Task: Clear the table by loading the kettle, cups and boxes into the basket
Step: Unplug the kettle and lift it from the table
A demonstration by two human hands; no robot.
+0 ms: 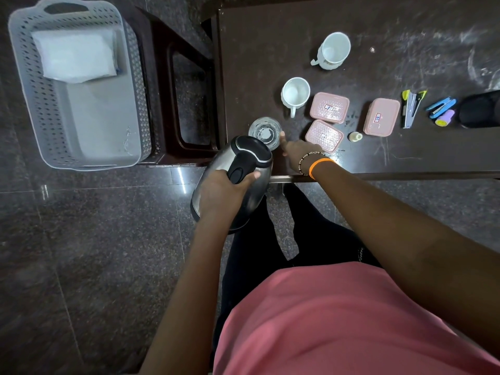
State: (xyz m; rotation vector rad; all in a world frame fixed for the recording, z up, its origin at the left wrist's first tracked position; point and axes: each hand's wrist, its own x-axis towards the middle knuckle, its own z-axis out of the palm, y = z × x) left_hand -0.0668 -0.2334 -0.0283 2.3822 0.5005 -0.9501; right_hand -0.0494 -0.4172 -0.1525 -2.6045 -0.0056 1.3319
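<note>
Glass (265, 132) — hemmed by kettle (238, 182).

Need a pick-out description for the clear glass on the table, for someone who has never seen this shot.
Start at the dark table and go to its near left corner, where the right hand reaches in. The clear glass stands there, upright, just beyond the steel kettle held in the left hand. Unlike the two white cups behind it, it is see-through and has no handle.

Basket (35, 104) far left on stool (173, 77), w/ packet (75, 54) in its far end. Table (270, 36) to right: glass (265, 130) at near-left edge, two cups (295, 93) beyond, three boxes (328, 106) right of them, staplers (411, 108) farther right. Kettle (232, 182) off table's near-left corner.
</note>
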